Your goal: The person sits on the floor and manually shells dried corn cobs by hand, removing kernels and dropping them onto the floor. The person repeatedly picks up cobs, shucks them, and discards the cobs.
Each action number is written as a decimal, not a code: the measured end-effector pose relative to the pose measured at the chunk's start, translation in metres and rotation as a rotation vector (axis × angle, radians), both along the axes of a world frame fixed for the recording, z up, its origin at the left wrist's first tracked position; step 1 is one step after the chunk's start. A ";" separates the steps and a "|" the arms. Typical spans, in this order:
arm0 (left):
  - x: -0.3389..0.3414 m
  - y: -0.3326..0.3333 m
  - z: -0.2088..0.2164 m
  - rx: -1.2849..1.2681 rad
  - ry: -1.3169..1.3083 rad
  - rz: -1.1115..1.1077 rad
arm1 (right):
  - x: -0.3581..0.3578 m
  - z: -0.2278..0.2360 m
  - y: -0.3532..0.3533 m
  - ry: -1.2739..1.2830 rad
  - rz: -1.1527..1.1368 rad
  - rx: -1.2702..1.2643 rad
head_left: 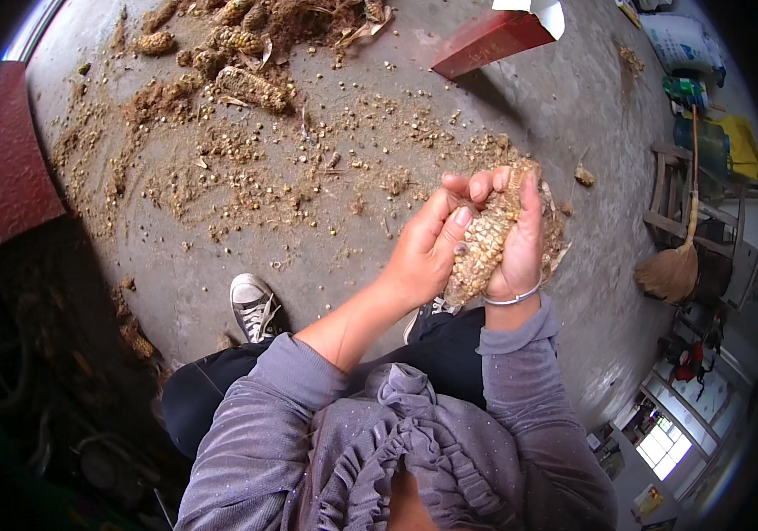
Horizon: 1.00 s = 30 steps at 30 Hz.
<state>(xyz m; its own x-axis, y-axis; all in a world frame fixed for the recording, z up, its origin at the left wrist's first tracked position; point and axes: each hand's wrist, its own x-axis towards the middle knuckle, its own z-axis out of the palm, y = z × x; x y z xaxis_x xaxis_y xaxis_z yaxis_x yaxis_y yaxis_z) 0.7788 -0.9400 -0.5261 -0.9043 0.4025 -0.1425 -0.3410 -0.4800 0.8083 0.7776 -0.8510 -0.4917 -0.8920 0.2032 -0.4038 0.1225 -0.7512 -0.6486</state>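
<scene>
A dried corn cob (483, 252) is held in front of me between both hands, tilted, with pale kernels on its lower part. Its upper end looks rough and brownish, partly bare of kernels. My left hand (423, 248) is closed on the cob's left side, thumb pressed against the kernels. Around the other side wraps my right hand (525, 252), its wrist wearing a light bracelet; the palm hides part of the cob. Brownish husky material (558, 232) shows just behind my right hand.
Loose kernels and chaff (237, 186) are strewn over the concrete floor. More cobs (251, 88) lie in a heap at the far left. A red box-like object (494, 40) stands far ahead; a red panel (3, 168) is at left. A broom (671, 270) leans at right by wooden furniture.
</scene>
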 end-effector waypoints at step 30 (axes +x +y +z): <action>-0.008 0.015 0.000 0.081 -0.682 -0.136 | -0.007 0.021 0.019 0.015 -0.066 0.101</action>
